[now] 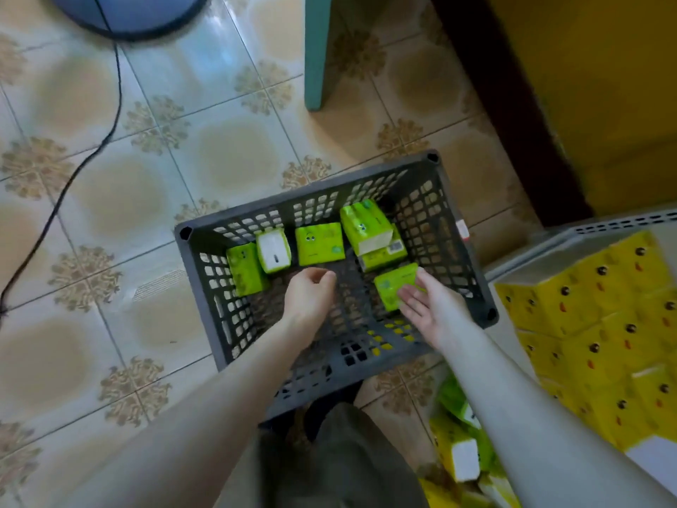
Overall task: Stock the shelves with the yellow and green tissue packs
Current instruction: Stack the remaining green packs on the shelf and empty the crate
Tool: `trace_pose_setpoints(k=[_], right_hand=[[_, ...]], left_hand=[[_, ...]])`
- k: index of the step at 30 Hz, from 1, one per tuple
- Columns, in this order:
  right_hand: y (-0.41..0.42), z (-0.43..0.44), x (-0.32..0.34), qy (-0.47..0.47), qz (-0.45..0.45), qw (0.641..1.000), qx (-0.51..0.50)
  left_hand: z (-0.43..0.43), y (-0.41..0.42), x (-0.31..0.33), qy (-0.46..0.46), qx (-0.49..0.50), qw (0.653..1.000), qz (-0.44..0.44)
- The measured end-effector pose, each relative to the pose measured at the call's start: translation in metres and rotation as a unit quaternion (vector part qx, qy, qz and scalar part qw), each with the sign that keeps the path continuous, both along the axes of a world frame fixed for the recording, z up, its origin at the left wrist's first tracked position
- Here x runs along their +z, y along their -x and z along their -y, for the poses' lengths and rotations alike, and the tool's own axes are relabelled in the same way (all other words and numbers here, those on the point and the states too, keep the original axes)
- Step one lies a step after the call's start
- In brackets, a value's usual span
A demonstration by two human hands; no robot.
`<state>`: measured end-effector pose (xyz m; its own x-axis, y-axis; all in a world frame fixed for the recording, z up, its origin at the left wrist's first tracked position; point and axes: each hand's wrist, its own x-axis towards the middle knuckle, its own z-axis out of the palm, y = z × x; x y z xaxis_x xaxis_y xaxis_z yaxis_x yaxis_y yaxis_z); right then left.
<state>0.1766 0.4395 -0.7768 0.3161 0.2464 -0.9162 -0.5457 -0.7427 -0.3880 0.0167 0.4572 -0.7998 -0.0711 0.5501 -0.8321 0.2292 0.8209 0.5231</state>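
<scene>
The right hand (426,306), palm open, touches a green tissue pack (394,287) in the dark grey latticed plastic basket (205,251), the left hand (309,291) hovers loosely curled and empty, and while yellow tissue packs (586,306) line the white shelf (622,223), about six green packs await stocking.

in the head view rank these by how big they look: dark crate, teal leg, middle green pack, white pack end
1. dark crate
2. teal leg, cut off by the top edge
3. middle green pack
4. white pack end, smaller; seen end-on, so the pack itself may match
</scene>
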Motion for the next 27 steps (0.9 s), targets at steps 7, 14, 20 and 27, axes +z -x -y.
trace_pose_setpoints(k=[7,14,20,27], right_hand=[[-0.034,-0.062,-0.154,0.008,0.134,0.981,0.138],[-0.045,-0.094,-0.251,-0.042,0.166,0.959,0.226],[-0.038,-0.077,-0.222,-0.073,0.139,0.982,0.105],[-0.029,-0.052,-0.107,-0.075,0.082,0.993,0.037]], left_hand=[[-0.050,-0.056,-0.149,-0.006,-0.011,0.999,-0.034],[-0.077,-0.094,-0.236,-0.032,0.021,0.999,0.001],[-0.066,-0.099,-0.208,0.026,0.166,0.980,0.102],[-0.038,-0.073,-0.092,0.060,0.158,0.978,0.125]])
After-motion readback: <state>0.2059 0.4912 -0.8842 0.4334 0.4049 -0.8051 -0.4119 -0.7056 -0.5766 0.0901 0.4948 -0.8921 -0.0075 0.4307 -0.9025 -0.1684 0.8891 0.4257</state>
